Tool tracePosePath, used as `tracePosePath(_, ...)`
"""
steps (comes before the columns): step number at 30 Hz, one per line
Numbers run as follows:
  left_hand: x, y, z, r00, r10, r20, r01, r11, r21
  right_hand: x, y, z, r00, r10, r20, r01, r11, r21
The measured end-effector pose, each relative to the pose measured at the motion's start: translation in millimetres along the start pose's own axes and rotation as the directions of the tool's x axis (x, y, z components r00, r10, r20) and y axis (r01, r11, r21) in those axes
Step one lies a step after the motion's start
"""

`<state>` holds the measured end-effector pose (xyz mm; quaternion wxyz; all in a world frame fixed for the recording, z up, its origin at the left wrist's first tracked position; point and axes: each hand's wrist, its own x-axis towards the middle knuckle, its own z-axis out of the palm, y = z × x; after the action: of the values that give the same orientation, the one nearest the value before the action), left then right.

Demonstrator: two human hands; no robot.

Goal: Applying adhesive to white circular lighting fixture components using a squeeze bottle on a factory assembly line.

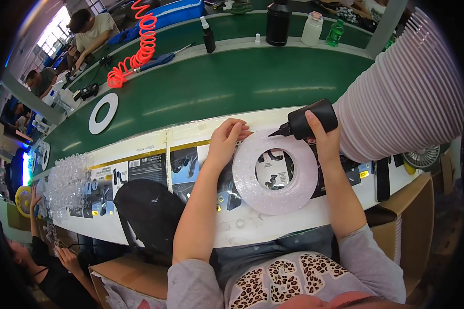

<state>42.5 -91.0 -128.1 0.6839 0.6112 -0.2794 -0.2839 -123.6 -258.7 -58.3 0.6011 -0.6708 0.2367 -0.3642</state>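
A thick white ring (252, 193), with a glossy, speckled face, lies on the worktop in front of me. My left hand (228, 139) is closed at its upper left rim, the fingers curled and the fingertips at the edge. A black squeeze bottle (314, 119) with a pointed nozzle is gripped in my right hand (325, 136). The bottle is tilted, its tip pointing left just over the ring's upper face; I cannot tell whether the tip touches. Through the ring's hole, printed sheets show on the table.
A tall stack of pale rings (397, 92) leans at the right. Clear plastic pieces (67, 183) heap at the left, near a co-worker's hand (36, 198). A black seat back (147, 213) overlaps the table. Across the green bench (201, 85) lie a flat ring (103, 113) and a red coiled hose (145, 41).
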Motion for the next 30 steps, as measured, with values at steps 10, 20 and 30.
tracePosePath(10,1,-2,-1,1.0,0.008,0.001,-0.008,1.0,0.002,2,4,-1,0.991,-0.128,0.035,0.13,0.987,-0.089)
tracePosePath(20,1,-2,0,1.0,0.014,0.006,-0.014,1.0,0.01,1,9,3,0.987,-0.156,0.033,0.158,0.983,-0.094)
tracePosePath(30,1,-1,-1,1.0,0.007,0.003,-0.007,1.0,0.018,2,9,3,0.989,-0.144,0.039,0.147,0.985,-0.087)
